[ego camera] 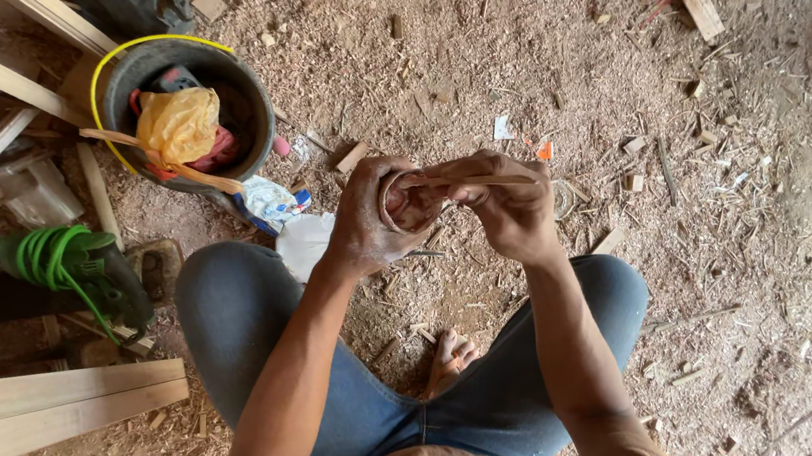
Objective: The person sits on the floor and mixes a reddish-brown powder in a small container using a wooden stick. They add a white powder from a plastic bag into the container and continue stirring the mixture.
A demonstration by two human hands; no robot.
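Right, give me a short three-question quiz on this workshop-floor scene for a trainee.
1. True or false: the left hand is wrapped around a small round container.
2. What does the right hand hold across the container's mouth? A) a thin wooden stick B) a hammer C) a paintbrush
3. Fill in: the black bucket with a yellow rim holds a crumpled ______ plastic bag.

Key:
1. True
2. A
3. yellow
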